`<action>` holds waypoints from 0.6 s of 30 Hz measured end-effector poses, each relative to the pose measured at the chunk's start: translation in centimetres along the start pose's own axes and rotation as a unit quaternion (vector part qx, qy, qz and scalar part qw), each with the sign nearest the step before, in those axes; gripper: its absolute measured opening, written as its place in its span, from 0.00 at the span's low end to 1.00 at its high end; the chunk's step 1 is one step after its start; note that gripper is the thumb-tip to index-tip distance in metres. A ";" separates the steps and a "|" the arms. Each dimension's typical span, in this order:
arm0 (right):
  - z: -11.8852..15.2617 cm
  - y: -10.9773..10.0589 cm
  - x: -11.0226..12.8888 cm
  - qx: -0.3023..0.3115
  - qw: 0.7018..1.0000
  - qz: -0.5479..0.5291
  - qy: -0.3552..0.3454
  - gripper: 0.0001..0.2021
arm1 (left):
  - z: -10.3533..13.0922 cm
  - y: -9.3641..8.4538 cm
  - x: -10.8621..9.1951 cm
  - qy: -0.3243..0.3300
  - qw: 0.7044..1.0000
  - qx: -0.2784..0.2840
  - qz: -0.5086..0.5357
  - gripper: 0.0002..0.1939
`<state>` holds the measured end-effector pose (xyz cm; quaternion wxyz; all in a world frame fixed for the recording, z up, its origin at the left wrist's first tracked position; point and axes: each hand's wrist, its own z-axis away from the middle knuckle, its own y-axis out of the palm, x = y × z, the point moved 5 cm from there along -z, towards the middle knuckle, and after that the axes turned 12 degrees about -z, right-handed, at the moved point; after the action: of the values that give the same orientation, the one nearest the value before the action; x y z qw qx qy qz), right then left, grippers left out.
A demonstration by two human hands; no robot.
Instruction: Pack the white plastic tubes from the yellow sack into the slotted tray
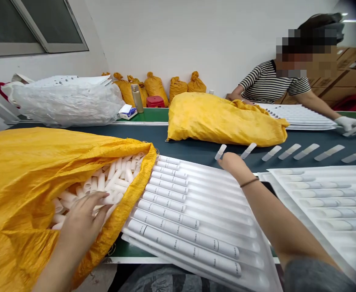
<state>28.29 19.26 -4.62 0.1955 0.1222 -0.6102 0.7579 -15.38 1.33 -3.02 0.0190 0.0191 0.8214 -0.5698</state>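
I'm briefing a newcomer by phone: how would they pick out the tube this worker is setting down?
Find the dark conveyor belt beyond the white tray. A row of white tubes lies along it. The one meant is leftmost, at the right hand fingertips.

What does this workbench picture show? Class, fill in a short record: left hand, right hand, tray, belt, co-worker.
Left hand: left hand reaches into the open yellow woven sack, on white plastic tubes.
Right hand: right hand holds a small white tube piece over the dark green belt.
Tray: white moulded tray, left slots hold tubes.
Belt: row of white pieces.
Co-worker: gloved hand on another tray.
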 end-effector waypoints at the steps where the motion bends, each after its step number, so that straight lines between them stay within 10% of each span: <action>1: 2.1 0.9 1.1 0.020 0.999 -0.009 -0.031 0.16 | -0.3 -0.6 -1.4 0.009 0.998 -0.029 0.052 0.13; 6: 13.6 8.1 5.4 0.165 0.960 -0.028 -0.226 0.08 | -1.3 -1.6 -8.1 0.071 0.969 -0.069 0.227 0.10; 9: 16.8 9.9 5.9 0.151 0.946 0.016 -0.287 0.05 | -1.2 -1.6 -10.2 0.086 0.949 -0.084 0.291 0.11; 13: 17.0 7.7 5.8 0.034 0.953 -0.120 -0.278 0.08 | -0.8 -1.6 -11.9 0.109 0.931 -0.054 0.343 0.13; 18: 17.5 4.1 6.9 0.021 0.864 -0.397 -0.310 0.10 | 0.0 -1.5 -14.1 0.207 0.936 0.030 0.283 0.17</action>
<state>19.34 2.51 -1.30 0.2785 0.5867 -0.5233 0.5517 -1.34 0.70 -0.90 0.0087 0.3690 0.7503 -0.5485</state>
